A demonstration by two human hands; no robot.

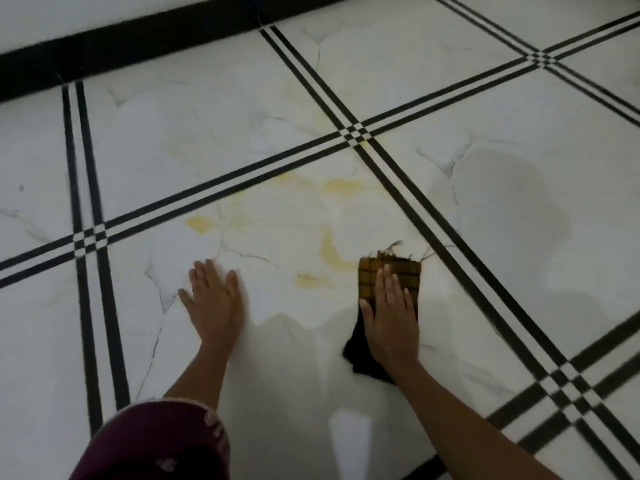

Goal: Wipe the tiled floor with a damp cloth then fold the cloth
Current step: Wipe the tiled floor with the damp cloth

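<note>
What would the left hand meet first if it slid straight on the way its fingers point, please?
The left hand would most likely reach the small yellow stain first; only bare tile lies between.

An indoor room, probably in a home, is suggested: a glossy floor (pixel 214 140) of large white marble-patterned tiles is crossed by paired black lines (pixel 356 135), and a black skirting band (pixel 121 46) is seen along the pale wall (pixel 86 15) at the floor's far edge.

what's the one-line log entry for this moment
step: wipe | right hand: pressing cloth flat | left hand: flat on floor | yellow stains: left of cloth
</note>
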